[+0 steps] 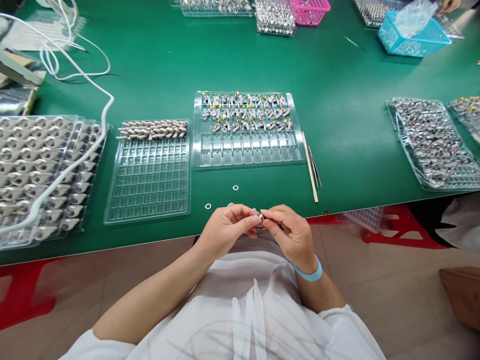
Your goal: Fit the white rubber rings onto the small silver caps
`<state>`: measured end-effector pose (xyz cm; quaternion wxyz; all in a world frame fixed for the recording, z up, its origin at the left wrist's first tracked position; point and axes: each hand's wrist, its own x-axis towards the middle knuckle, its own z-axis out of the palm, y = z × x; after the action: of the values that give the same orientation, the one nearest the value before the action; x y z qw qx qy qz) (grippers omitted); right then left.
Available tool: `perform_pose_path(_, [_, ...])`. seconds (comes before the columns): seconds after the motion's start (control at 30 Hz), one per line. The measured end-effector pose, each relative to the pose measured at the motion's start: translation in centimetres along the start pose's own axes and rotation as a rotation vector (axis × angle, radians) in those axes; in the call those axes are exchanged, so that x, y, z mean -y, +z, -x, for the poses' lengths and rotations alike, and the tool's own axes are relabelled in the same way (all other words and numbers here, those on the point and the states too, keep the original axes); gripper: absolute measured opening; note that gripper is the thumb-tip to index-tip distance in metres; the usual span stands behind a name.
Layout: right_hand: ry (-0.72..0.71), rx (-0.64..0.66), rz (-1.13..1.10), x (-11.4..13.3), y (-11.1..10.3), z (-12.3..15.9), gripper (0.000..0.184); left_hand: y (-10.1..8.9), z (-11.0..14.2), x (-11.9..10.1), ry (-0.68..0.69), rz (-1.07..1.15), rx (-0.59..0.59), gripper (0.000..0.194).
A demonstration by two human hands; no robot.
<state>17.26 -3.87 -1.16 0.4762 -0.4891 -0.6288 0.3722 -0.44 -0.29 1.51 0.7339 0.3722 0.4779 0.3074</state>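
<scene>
My left hand (225,230) and my right hand (290,232) meet at the near edge of the green table (157,65), fingertips pinched together on one small grey metal part (258,217). Three small white rings (235,188) lie loose on the table just beyond my hands. Straight ahead is a clear tray (247,150) whose far rows hold grey parts with yellow tips. To its left, another clear tray (150,185) has one row of grey parts along its far edge.
A wooden stick (310,172) and tweezers (315,167) lie right of the middle tray. Stacked full trays (41,170) with a white cable (93,145) across them sit far left. More filled trays (435,140) are at right. A blue basket (412,40) and pink basket (309,11) stand at the back.
</scene>
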Motion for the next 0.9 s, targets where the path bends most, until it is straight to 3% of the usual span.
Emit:
perform_pose_path(0.3, [-0.045, 0.032, 0.005, 0.04, -0.14, -0.24, 0.023, -0.31, -0.39, 0.28, -0.154, 0.189, 0.073, 0.026])
perform_pose_path(0.9, [-0.140, 0.001, 0.116, 0.01, -0.11, -0.22, 0.029, -0.12, -0.62, 0.68, -0.158, 0.213, 0.037, 0.028])
